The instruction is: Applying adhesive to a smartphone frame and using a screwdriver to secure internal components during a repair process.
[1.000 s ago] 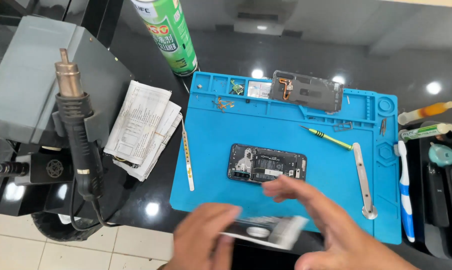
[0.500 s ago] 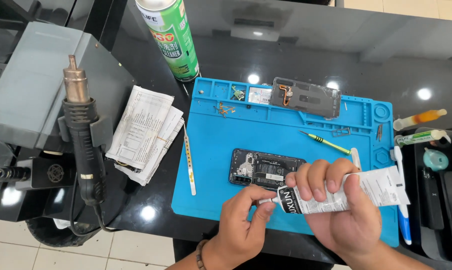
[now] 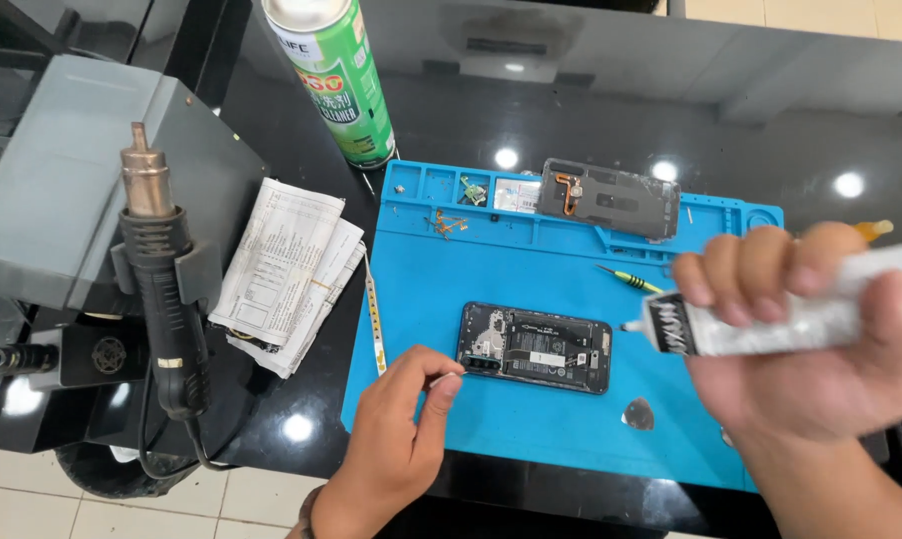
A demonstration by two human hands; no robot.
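Right hand (image 3: pixel 820 339) clenched around glue tube (image 3: pixel 770 319), uncapped nozzle aimed toward opened phone (image 3: pixel 536 346); left hand (image 3: pixel 401 429) pinching small cap; risk: drip onto exposed board

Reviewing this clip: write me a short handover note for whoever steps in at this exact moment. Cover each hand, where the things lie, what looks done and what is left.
Left hand: at the near-left corner of the opened phone, pinching something small; what it is cannot be told.
Right hand: grips a glue tube, nozzle pointing left toward the phone, held above the blue mat.
Phone lies back-open mid-mat; its back cover rests at the mat's far edge. Grey pick near the phone; green screwdriver beyond it.
Done: back removed.
Left: no glue visible on the phone; cover not refitted.
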